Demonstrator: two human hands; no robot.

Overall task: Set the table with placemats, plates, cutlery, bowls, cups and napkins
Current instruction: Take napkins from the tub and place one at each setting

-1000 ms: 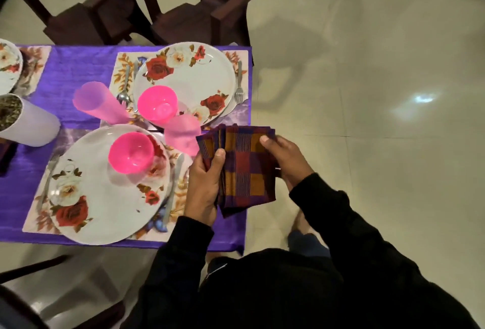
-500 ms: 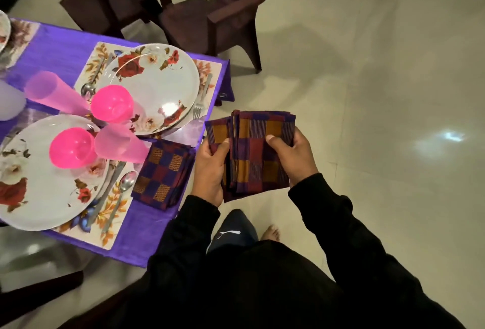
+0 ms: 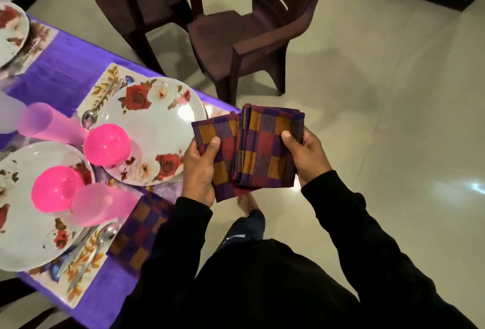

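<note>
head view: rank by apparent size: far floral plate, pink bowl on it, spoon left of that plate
1. far floral plate
2. pink bowl
3. spoon, longer than the bowl is wide but far thinner; partly blurred.

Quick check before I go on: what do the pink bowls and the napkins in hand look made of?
Pink bowls: likely plastic, glossy, with bright highlights and uniform colour. Napkins: woven cloth, matte, showing a thread-striped check and soft folded edges, gripped by the left hand and right hand.
</note>
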